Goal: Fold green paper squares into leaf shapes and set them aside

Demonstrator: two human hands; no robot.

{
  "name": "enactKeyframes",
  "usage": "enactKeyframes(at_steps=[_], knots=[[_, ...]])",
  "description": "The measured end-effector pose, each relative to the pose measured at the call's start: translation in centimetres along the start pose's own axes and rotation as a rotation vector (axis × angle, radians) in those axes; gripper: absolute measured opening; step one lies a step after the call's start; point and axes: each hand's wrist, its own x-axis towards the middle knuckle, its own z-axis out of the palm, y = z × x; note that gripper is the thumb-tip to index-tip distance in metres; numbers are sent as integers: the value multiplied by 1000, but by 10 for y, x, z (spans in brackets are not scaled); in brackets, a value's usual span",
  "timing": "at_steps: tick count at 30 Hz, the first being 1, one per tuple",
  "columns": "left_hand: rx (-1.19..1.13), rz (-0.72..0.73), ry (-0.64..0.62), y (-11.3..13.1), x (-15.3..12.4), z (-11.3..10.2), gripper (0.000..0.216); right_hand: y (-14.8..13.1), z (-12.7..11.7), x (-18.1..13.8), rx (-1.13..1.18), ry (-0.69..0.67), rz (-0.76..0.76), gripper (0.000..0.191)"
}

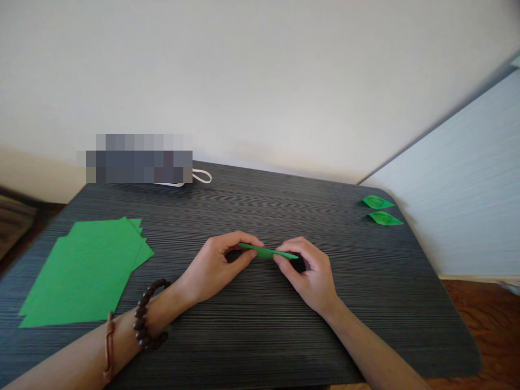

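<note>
A narrow strip of folded green paper (266, 252) is held just above the dark table, running from left to right. My left hand (217, 265) pinches its left part between thumb and fingers. On the other side, my right hand (311, 271) grips the right part the same way, its thumb on the near face. The paper is seen almost edge-on, so its full folded shape is hidden. Far to the right lie two leaf-shaped folded green papers (377, 202), one behind the other. Left of my left hand is a fanned stack of green paper sheets (85, 265).
The dark wood-grain table (260, 336) backs onto a pale wall (260, 81). At the back left stands a blurred-out object (138, 162) with a white loop strap (203, 175). A light panel (459, 173) rises along the right side.
</note>
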Motion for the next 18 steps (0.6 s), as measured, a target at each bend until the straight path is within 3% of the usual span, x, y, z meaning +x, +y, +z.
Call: enactKeyframes(at_steps=[3, 5, 9, 14, 18], knots=[[-75, 25, 154, -1, 1, 2, 26, 3, 2, -2, -11, 126, 57, 7], [-105, 30, 193, -2, 2, 3, 24, 5, 3, -4, -2, 175, 87, 8], [-154, 17, 52, -2, 0, 7, 19, 4, 4, -6, 26, 132, 57, 9], [-307, -34, -159, 0, -8, 11, 45, -3, 2, -4, -4, -121, -75, 29], [-330, -80, -171, 1, -8, 11, 41, -5, 2, -4, -16, -196, -98, 36]])
